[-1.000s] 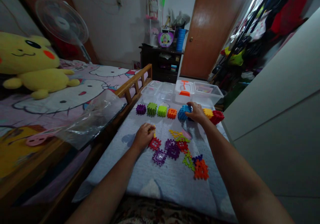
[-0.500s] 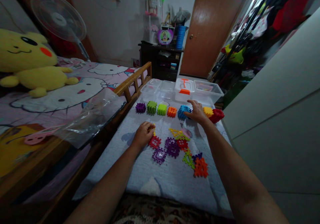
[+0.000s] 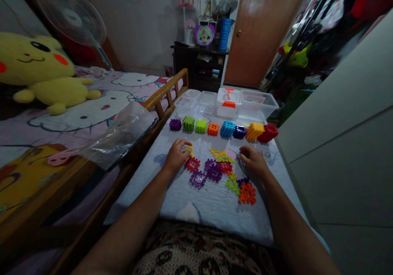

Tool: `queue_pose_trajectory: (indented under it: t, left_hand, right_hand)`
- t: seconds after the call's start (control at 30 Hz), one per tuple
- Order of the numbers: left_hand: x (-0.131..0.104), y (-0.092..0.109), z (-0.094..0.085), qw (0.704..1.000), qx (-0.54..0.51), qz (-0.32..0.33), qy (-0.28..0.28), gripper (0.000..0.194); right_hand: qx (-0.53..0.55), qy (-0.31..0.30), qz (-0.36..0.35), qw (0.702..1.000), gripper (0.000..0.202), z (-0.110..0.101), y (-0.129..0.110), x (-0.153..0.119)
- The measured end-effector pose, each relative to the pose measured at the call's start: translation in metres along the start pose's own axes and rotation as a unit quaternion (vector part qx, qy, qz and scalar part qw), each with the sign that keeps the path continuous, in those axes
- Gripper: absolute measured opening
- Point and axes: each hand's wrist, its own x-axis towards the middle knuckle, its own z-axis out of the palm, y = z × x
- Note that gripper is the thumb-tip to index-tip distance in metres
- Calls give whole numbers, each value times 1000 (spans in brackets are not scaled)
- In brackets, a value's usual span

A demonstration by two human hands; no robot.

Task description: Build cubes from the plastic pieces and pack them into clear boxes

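My left hand (image 3: 178,155) rests at the left of the loose pieces, its fingers closed on a small yellow interlocking plastic piece (image 3: 190,149). Below it lie a red square piece (image 3: 192,164) and a purple square piece (image 3: 198,179). My right hand (image 3: 253,159) hovers over the cloth right of the pile, fingers slightly bent and apart, with nothing visible in them. Between the hands are dark purple pieces (image 3: 213,170), another red square (image 3: 226,167), a yellow triangle (image 3: 217,153), lime triangles (image 3: 232,183) and an orange piece (image 3: 247,193).
Sorted stacks run across the table: purple (image 3: 175,124), green (image 3: 188,123), lime (image 3: 201,126), orange (image 3: 213,129), blue (image 3: 227,129), navy (image 3: 240,132), yellow (image 3: 255,131) and red (image 3: 268,133). Clear plastic boxes (image 3: 260,108) stand behind. A wooden bed rail (image 3: 167,94) borders the left.
My right hand has drawn back from the blue and navy stacks toward me, and now hangs by the loose pieces. My left hand stays by the yellow piece. The view has shifted slightly.
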Motion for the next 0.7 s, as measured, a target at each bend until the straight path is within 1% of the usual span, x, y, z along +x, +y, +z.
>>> queue_pose_trajectory:
  t: [0.07, 0.17, 0.23, 0.3, 0.37, 0.5, 0.57, 0.7]
  left_hand:
    - [-7, 14, -9, 999, 2, 37, -31, 10]
    - [-22, 34, -21, 988, 13, 86, -125, 4]
    - [-31, 41, -27, 977, 33, 108, -181, 6]
    - [-35, 39, -31, 970, 62, 117, -205, 13]
    - [-37, 33, -34, 967, 93, 114, -209, 21]
    - [-35, 19, -33, 956, 131, 113, -237, 37]
    - [-35, 17, -30, 951, 139, 119, -250, 36]
    - [-34, 17, -27, 943, 147, 143, -262, 23]
  right_hand:
    - [-6, 17, -3, 1000, 27, 7, 2, 0]
    - [-11, 51, -16, 999, 27, 13, 7, 0]
    - [-10, 65, -27, 997, 27, 16, 10, -1]
    - [-7, 73, -32, 997, 28, 17, 13, -1]
    - [-3, 75, -30, 997, 28, 18, 14, -1]
    - [9, 80, -16, 997, 27, 18, 14, 0]
    - [13, 85, -13, 996, 28, 18, 14, 0]
    - [24, 90, -11, 996, 28, 18, 14, -1]
